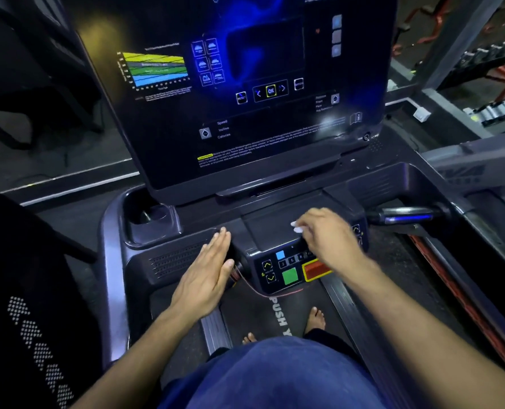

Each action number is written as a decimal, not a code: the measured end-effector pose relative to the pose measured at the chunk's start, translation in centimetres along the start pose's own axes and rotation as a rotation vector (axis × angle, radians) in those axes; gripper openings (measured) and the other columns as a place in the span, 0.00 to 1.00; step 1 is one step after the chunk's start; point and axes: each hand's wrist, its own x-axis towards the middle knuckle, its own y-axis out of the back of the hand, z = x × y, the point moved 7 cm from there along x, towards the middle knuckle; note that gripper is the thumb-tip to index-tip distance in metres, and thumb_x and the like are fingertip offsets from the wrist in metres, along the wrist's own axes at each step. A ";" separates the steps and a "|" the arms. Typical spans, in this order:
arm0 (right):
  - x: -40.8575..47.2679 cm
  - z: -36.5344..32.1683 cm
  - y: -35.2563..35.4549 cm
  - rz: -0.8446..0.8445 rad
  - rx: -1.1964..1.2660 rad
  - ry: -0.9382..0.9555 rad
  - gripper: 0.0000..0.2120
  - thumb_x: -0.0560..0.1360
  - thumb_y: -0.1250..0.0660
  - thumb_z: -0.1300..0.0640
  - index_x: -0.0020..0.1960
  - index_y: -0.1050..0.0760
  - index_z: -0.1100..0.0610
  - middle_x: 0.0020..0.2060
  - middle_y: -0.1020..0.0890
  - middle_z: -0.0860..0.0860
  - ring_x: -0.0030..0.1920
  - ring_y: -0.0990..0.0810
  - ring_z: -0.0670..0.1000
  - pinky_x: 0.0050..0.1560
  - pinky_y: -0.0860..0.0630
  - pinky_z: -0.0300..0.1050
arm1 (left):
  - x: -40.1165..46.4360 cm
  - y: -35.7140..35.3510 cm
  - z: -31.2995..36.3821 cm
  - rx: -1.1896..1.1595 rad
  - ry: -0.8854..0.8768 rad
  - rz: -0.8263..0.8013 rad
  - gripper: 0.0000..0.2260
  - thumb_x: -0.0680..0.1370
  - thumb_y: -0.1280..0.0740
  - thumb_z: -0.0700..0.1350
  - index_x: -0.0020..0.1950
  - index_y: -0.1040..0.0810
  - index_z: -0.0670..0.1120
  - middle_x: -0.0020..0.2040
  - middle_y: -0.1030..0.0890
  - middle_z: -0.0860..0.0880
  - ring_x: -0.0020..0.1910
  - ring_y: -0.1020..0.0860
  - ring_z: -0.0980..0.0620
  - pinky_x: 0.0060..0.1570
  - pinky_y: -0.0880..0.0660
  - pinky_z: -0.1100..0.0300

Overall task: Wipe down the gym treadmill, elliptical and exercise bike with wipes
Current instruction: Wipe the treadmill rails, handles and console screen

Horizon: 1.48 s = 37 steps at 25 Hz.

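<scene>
**Wipe at the treadmill's keypad block**

I take the keypad [289,268] on the treadmill console [168,261] as my landmark. My right hand [328,234] is over its far right part, fingers curled round a small white wipe [297,227]; only a scrap of the wipe shows past the fingertips, at the flat dark panel just beyond the keypad. I cannot tell whether the wipe touches the panel.

My left hand [207,276] lies flat just left of the keypad, fingers straight and together, gripping nothing. It rests on the console's perforated grille [174,259], its thumb near the keypad's left edge.

On the keypad I see a green button [290,276], a red button [316,269] with a yellow border to the right of it, partly hidden by my right wrist, and a small blue key [280,255] above the green one. A thin red cord [254,290] hangs from the keypad's left side.

Beyond the keypad stands the big display [245,93], showing a coloured chart and blue icons. Far left of the keypad is a cup holder [147,216]; to the right a handlebar grip [404,215] juts out sideways. Below the keypad my bare feet [314,318] stand on the belt [245,314], which bears white lettering.
</scene>
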 end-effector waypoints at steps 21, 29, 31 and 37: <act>5.7 -5.5 -6.0 -0.472 -0.145 -0.032 0.12 0.78 0.42 0.62 0.57 0.24 0.63 0.60 0.29 0.58 0.55 0.23 0.65 0.57 0.25 0.58 | 0.2 0.2 0.1 0.000 -0.009 -0.057 0.28 0.86 0.56 0.59 0.83 0.57 0.53 0.83 0.58 0.59 0.80 0.57 0.65 0.80 0.54 0.61; 6.3 -3.6 -5.6 -0.418 -0.087 -0.044 0.26 0.73 0.39 0.68 0.66 0.22 0.49 0.61 0.19 0.52 0.59 0.19 0.59 0.59 0.22 0.52 | 0.0 0.3 0.1 0.002 -0.008 -0.049 0.28 0.85 0.56 0.59 0.83 0.58 0.53 0.83 0.58 0.59 0.80 0.57 0.65 0.80 0.54 0.60; 6.8 0.5 -3.7 -0.391 -0.161 -0.122 0.26 0.73 0.39 0.69 0.66 0.22 0.52 0.62 0.21 0.52 0.61 0.20 0.59 0.63 0.25 0.52 | 0.1 0.3 0.1 0.004 -0.014 -0.050 0.28 0.85 0.55 0.59 0.83 0.58 0.52 0.83 0.58 0.59 0.80 0.57 0.65 0.80 0.54 0.60; 6.8 5.3 -2.1 -0.357 -0.264 -0.278 0.21 0.74 0.41 0.67 0.65 0.22 0.61 0.65 0.25 0.58 0.62 0.22 0.64 0.64 0.26 0.57 | 0.1 0.1 -0.2 0.008 -0.010 -0.049 0.28 0.85 0.55 0.58 0.83 0.57 0.53 0.83 0.58 0.59 0.79 0.57 0.67 0.80 0.55 0.62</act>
